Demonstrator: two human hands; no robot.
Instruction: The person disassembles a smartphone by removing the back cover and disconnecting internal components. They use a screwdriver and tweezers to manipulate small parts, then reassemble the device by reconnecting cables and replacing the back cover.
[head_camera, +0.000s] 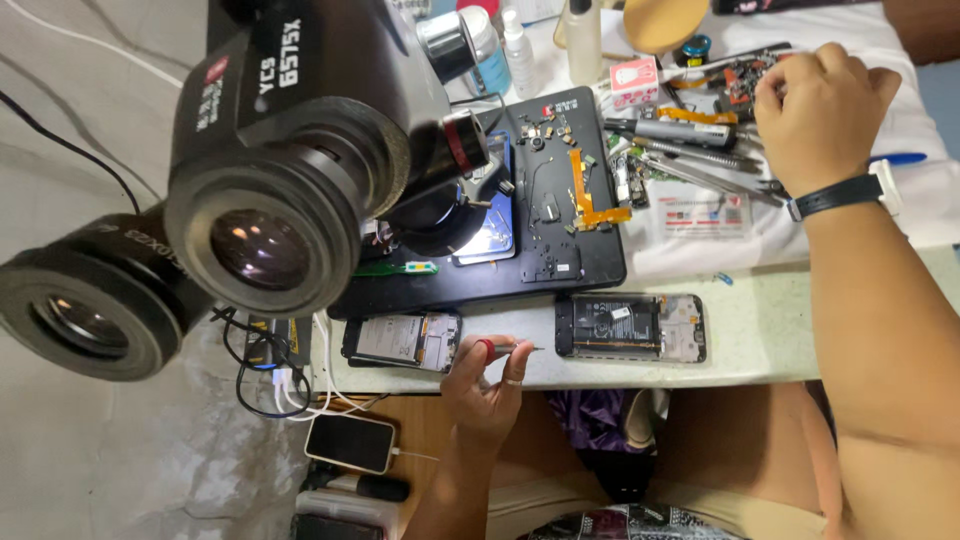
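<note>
**Desk:** What does the picture show at the bench?

**Photographer:** A person sits at a repair table. The left hand pinches a small screwdriver with a red collar between thumb and fingertips, its tip pointing at an opened phone with its battery showing. That phone lies at the near edge of the table, just beside the tip but not touching it.

**Desk:** And the other hand?

**Photographer:** The right hand, with a dark wristband, is curled knuckles-up over a row of metal tools on a white cloth at the far side. I cannot tell whether it grips anything; the fingertips are hidden.

**Desk:** What else is around?

**Photographer:** A second opened phone lies left of the screwdriver. Behind both is a black work mat carrying an orange flex cable and loose small parts. A microscope looms at the left.

**Desk:** Any thoughts on doing it well?

**Photographer:** In my judgement, the driver wants a light, upright pinch, seated squarely in a screw head before any turn, with the phone steadied by the free hand so it cannot slide off the edge
</note>
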